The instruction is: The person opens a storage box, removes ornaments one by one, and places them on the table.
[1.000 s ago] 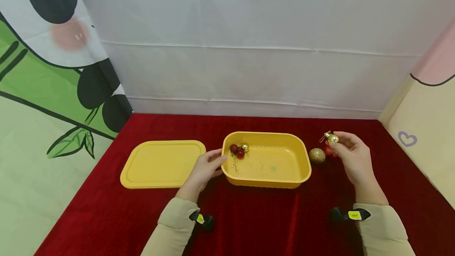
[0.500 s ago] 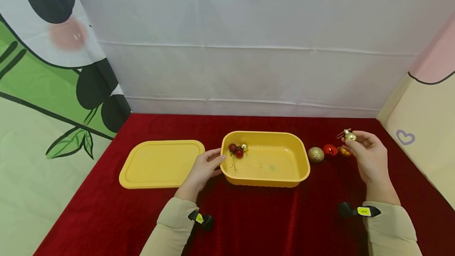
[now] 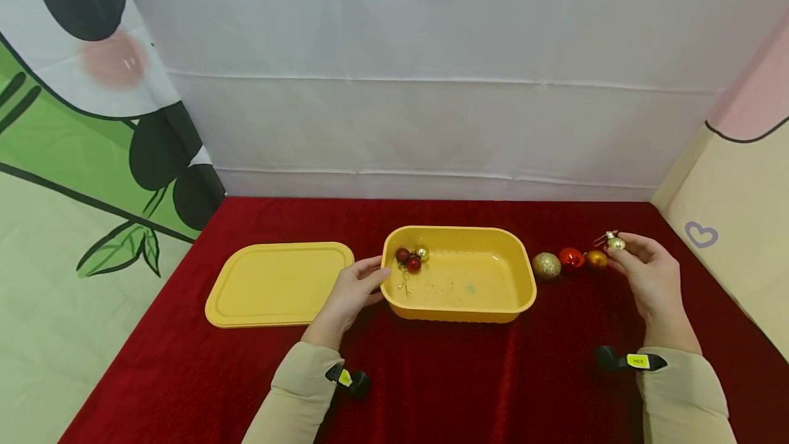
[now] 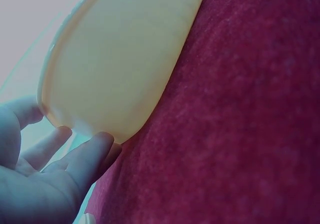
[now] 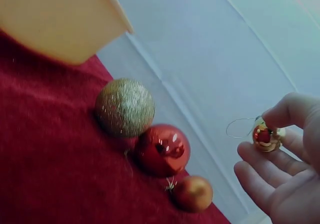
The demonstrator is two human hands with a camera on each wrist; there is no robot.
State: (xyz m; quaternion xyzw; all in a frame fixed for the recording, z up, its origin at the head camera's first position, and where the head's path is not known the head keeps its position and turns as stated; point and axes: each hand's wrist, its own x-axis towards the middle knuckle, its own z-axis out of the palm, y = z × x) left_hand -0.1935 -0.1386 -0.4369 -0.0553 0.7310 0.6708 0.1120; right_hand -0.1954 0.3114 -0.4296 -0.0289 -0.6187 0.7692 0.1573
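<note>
My left hand (image 3: pixel 350 295) holds the left end of a yellow plastic box (image 3: pixel 462 310), thumb at the rim and fingers against the outer wall. The left wrist view shows those fingers (image 4: pixel 90 156) from below the rim. Inside the box, at its left, lie a dark red bauble (image 3: pixel 403 255), a brighter red bauble (image 3: pixel 414 264) and a small gold bauble (image 3: pixel 422 253). Above the right part of the table, my right hand (image 3: pixel 655 276) pinches another small gold bauble (image 5: pixel 267 137) with a wire loop between thumb and fingers.
In a row right of the box sit a glittery gold bauble (image 3: pixel 546 266), a shiny red one (image 3: pixel 571 260) and a smaller orange-gold one (image 3: pixel 596 260). Left of the box, a yellow lid (image 3: pixel 277 286) lies flat on the red cloth (image 3: pixel 444 389). A white backdrop (image 3: pixel 431 129) hangs behind.
My right hand has moved right with the small gold bauble, past the red one, uncovering the orange-gold bauble in the row. The left hand stays at the box.
</note>
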